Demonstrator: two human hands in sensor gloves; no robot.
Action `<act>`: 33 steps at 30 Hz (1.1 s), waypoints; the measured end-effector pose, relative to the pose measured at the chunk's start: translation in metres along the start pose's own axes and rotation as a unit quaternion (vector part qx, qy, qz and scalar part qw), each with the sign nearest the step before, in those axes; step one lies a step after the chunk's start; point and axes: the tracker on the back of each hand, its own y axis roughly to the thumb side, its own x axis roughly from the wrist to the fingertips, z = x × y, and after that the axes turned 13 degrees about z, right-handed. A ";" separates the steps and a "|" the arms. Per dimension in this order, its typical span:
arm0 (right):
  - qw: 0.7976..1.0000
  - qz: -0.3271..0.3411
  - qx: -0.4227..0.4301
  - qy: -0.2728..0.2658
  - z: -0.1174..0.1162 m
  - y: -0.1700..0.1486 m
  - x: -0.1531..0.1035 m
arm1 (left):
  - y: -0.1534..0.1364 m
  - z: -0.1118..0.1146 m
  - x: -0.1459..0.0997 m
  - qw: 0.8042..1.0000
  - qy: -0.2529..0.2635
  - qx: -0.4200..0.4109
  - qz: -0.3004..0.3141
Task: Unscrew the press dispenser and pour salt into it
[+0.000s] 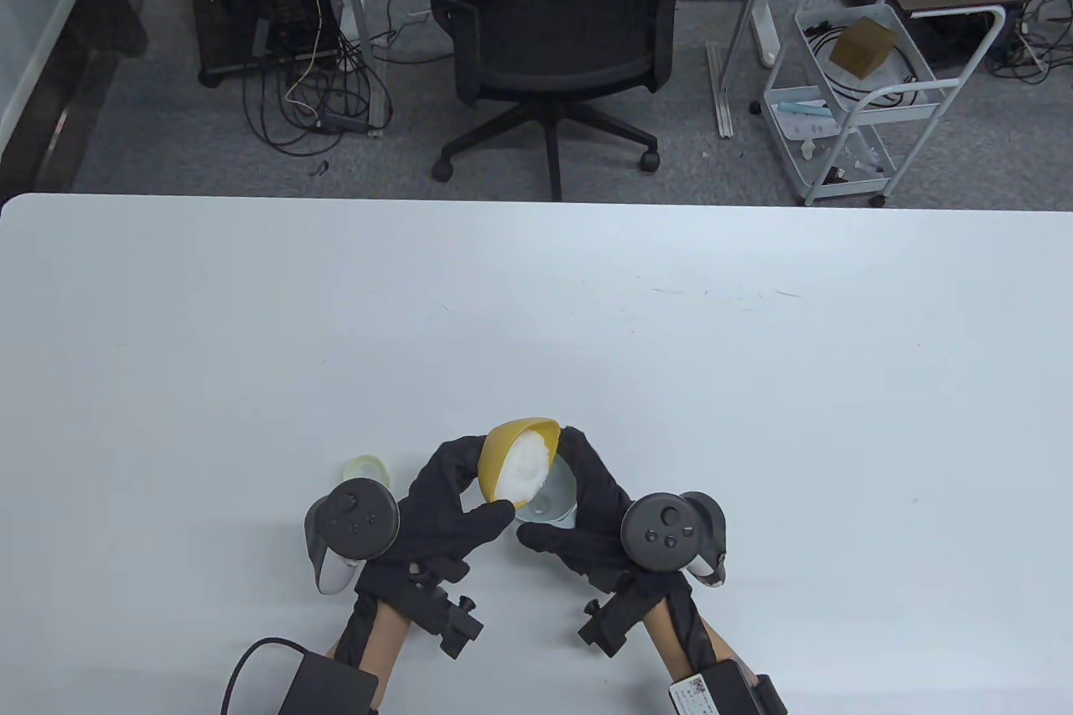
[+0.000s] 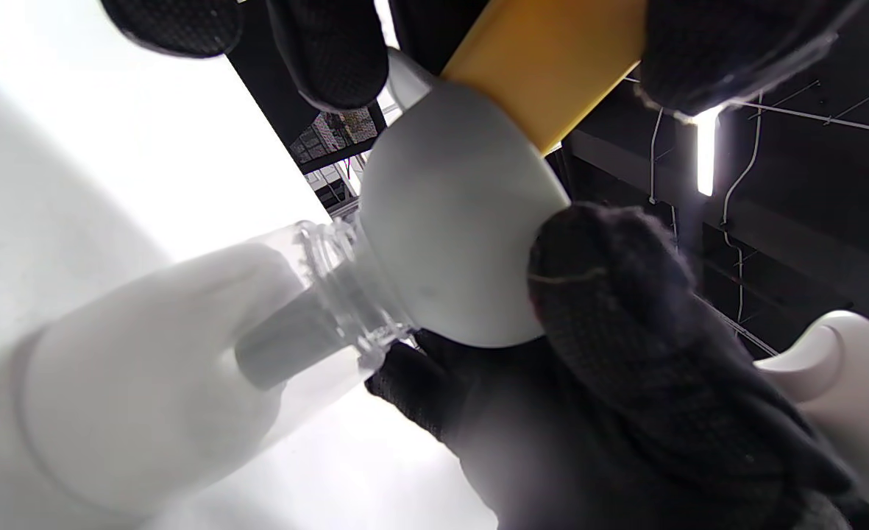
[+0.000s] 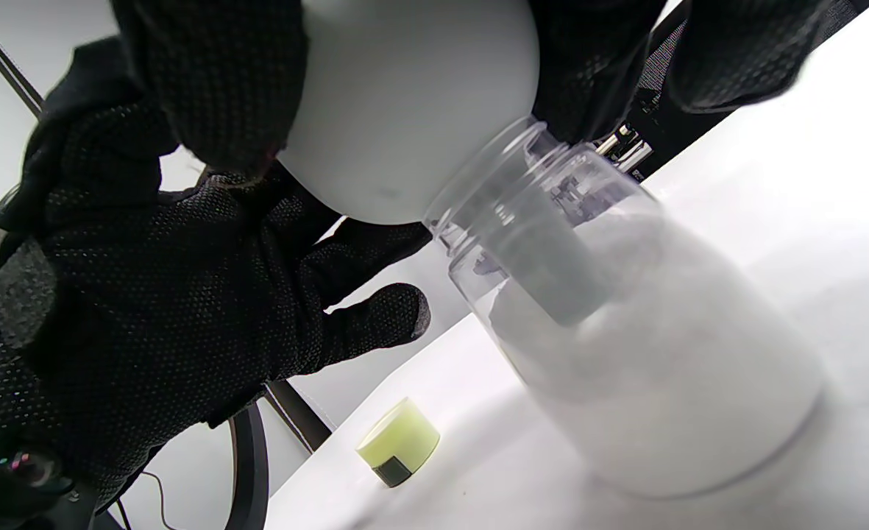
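Observation:
My left hand (image 1: 457,497) grips a yellow bowl (image 1: 501,451) heaped with white salt (image 1: 530,470) and tilts it over a pale funnel (image 1: 553,504). My right hand (image 1: 587,510) holds the funnel by its rim. In the right wrist view the funnel (image 3: 405,110) sits in the open neck of the clear dispenser bottle (image 3: 647,346), which stands on the table partly filled with white salt. The left wrist view shows the same bottle (image 2: 184,368), funnel (image 2: 449,213) and bowl (image 2: 552,66). The bottle is hidden under the hands in the table view.
The unscrewed yellow-green dispenser cap (image 1: 366,467) lies on the white table (image 1: 754,380) just left of my left hand, also in the right wrist view (image 3: 397,442). An office chair (image 1: 553,19) stands beyond the far edge.

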 end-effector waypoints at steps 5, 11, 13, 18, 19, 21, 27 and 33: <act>1.000 0.000 0.000 0.000 0.000 0.000 0.000 | 0.000 0.000 0.000 1.000 0.000 0.000 0.000; 1.000 -0.001 0.002 0.000 0.000 0.000 0.000 | 0.001 0.000 0.001 1.000 -0.002 0.005 0.000; 1.000 -0.001 0.002 0.000 0.000 0.000 0.000 | 0.001 0.000 0.001 1.000 -0.002 0.009 0.002; 1.000 -0.001 0.001 0.002 0.000 0.000 0.001 | 0.001 0.000 0.001 1.000 -0.004 0.012 0.002; 1.000 -0.001 0.000 0.002 0.000 0.000 0.001 | 0.001 0.000 0.001 1.000 -0.004 0.013 0.003; 1.000 -0.001 0.000 0.002 0.000 0.000 0.000 | 0.001 0.000 0.001 1.000 -0.004 0.017 0.003; 1.000 -0.002 -0.002 0.003 0.000 0.000 0.000 | 0.002 0.000 0.001 1.000 -0.005 0.027 0.006; 1.000 -0.003 0.002 0.003 0.000 0.000 0.000 | 0.002 0.000 0.001 0.999 -0.006 0.032 0.007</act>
